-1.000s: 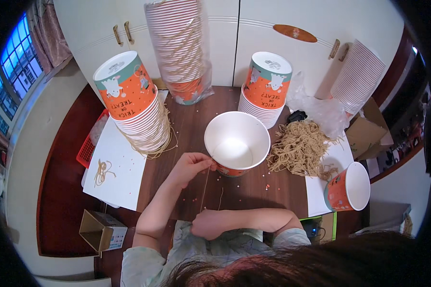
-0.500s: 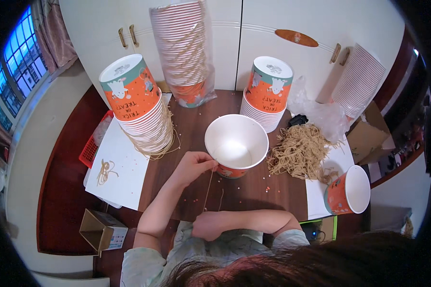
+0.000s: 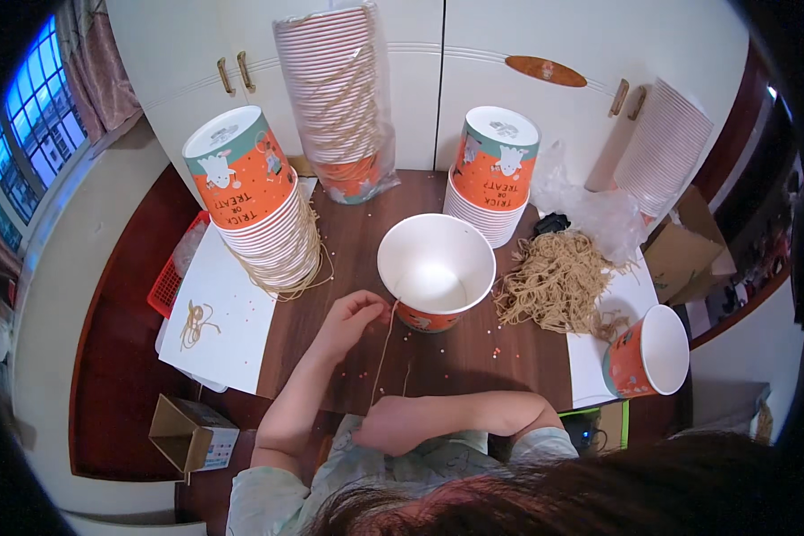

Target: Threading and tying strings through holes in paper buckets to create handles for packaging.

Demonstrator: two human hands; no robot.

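Observation:
A white-lined orange paper bucket (image 3: 437, 268) stands upright on the brown table in front of me. From the left side of its rim a thin tan cord (image 3: 383, 353) runs down toward my body. My left hand (image 3: 355, 319) is beside the bucket's left wall, thumb and forefinger slightly apart, close to the cord but apparently not gripping it. Near the table's front edge, my right hand (image 3: 391, 423) is closed in a fist around the cord's lower part; its fingertips are hidden. A short loose cord end (image 3: 407, 375) shows just above that fist.
Inverted bucket stacks stand at left (image 3: 246, 179) and right (image 3: 496, 170), the left one draped with cords. Behind stands a bagged bucket stack (image 3: 335, 98). A tan cord heap (image 3: 554, 281) lies right, near a tilted bucket (image 3: 648, 353). Small beads dot the table.
My left hand has drawn slightly away from the bucket rim, its fingers loosening. The cord beside it hangs in a gentle curve instead of straight. My right fist has barely moved.

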